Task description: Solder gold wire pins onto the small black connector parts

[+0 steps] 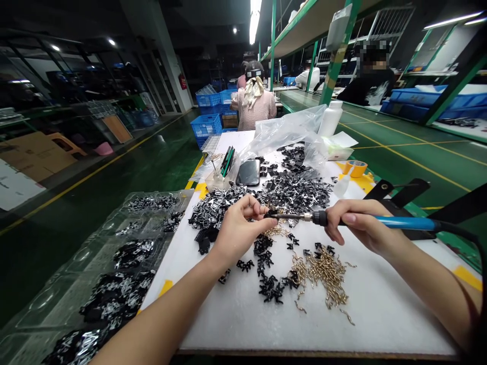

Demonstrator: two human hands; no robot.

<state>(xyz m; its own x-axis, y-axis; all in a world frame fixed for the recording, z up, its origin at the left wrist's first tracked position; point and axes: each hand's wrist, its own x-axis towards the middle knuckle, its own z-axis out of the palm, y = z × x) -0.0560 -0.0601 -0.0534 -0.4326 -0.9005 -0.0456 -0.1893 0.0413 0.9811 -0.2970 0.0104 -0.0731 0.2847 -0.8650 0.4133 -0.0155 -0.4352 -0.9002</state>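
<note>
Directions taken from the centre of view. Close in toward 12 o'clock: one black rectangular phone (pixel 249 172), lying flat on the white worktop (pixel 384 314). At 3 o'clock: one roll of orange adhesive tape (pixel 358 169). At 2 o'clock: one white plastic bottle (pixel 330 119), near the far end; well beyond it, blue plastic trays (pixel 414 104). At 12 o'clock: one person in a pink top (pixel 253 116), back turned. At 11 o'clock: blue slatted plastic crates (pixel 206 125); farther off, one red fire extinguisher (pixel 182 81). At 9 o'clock: brown cardboard (pixel 34 157).
</note>
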